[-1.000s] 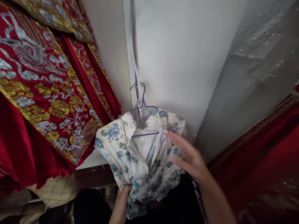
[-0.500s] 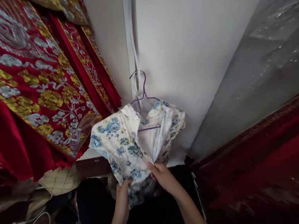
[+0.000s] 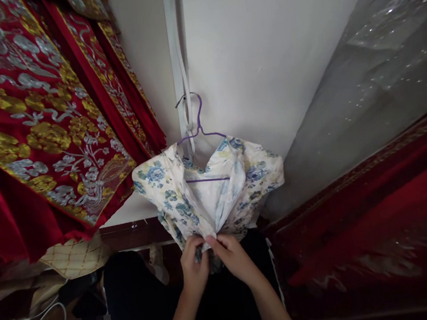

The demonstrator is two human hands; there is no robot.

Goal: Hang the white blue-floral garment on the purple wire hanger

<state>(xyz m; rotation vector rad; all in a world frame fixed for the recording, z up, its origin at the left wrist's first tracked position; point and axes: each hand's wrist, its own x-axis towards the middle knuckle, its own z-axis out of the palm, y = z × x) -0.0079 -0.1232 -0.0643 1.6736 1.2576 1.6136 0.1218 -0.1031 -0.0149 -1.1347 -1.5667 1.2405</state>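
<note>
The floral blouse (image 3: 178,202) hangs from a purple hanger (image 3: 199,128) before the white wall (image 3: 260,62), its fronts now drawn together at the bottom of the V neckline. The left hand (image 3: 193,262) has moved from the blouse's side to meet the right hand (image 3: 232,258) there, so both work one spot. Forearms angle inward; each grip is closed, pinching front-edge cloth between thumb and fingers.
</note>
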